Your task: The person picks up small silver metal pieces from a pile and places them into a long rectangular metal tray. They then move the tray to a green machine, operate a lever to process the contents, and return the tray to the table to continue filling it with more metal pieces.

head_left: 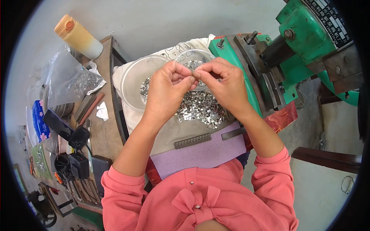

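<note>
A: What did the head view show of the two hands?

B: The left hand (165, 90) and the right hand (226, 82) were raised over the far edge of the heap of small silver pieces (204, 109), with their fingers curled in and their fingertips meeting. The thumbs and forefingers stood close together, but I couldn't tell whether either hand had hold of a piece.

A: And where was the heap itself?

B: It lay loose on a grey-beige surface (162, 142) in front of the person, partly covered from view by the hands.

A: What stood around it?

B: Just beyond the heap was a small clear bowl (191, 50) with silver pieces in it. To the heap's left was a large clear bowl (129, 88), partly behind the left hand. A green press (308, 42) rose to its right.

A: Anything nearer the person?

B: Yes, on the heap's near side lay a dark ridged bar (192, 141), a purple mat (200, 158) and a dark flat strip (233, 133). Well to its left, a wooden table (103, 134) bore a yellow bottle (79, 36).
</note>
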Available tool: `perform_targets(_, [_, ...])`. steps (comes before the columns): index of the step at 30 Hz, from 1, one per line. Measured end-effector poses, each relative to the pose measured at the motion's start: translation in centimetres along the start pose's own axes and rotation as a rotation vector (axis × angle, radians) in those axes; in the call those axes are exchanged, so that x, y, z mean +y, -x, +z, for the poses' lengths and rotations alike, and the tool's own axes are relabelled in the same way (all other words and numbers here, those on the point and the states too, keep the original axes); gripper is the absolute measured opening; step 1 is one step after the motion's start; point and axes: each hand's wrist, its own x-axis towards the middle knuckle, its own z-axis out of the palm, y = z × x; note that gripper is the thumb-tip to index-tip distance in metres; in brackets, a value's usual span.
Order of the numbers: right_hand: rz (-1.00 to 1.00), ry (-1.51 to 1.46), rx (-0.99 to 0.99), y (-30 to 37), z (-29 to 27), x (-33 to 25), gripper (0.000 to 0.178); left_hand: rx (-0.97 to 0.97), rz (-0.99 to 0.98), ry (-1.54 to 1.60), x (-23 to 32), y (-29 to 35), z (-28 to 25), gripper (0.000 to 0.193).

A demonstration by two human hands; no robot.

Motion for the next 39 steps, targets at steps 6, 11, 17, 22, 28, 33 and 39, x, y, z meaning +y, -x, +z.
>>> perform_targets(6, [-0.186,0.08,-0.044,2.7,0.6,-0.4,0.008,-0.012,-0.088,0.117,-0.2,4.2,-0.1,0.014])
perform_targets(11, [-0.231,0.084,-0.011,3.8,0.5,-1.1,0.009,-0.03,-0.083,0.233,0.7,6.1,0.2,0.018])
perform_targets(17, [-0.333,0.111,-0.053,6.1,0.8,-1.0,0.012,0.011,-0.214,0.4,-0.4,9.7,0.2,0.021])
perform_targets(22, [-0.249,0.151,-0.137,8.8,1.1,0.2,0.012,0.078,-0.28,0.193,-3.0,13.8,-1.1,0.025])
perform_targets(28, [-0.352,0.346,-0.31,10.6,2.1,1.1,0.011,0.019,-0.17,-0.468,-4.1,15.7,-2.0,0.036])
perform_targets(33, [-0.297,0.387,-0.395,10.5,2.0,0.9,0.013,-0.048,0.049,-0.702,-5.0,14.9,-1.4,0.04])
perform_targets(39, [-0.208,0.239,-0.317,10.3,2.0,0.6,0.015,-0.069,0.065,-0.684,-5.1,14.8,-1.5,0.029])
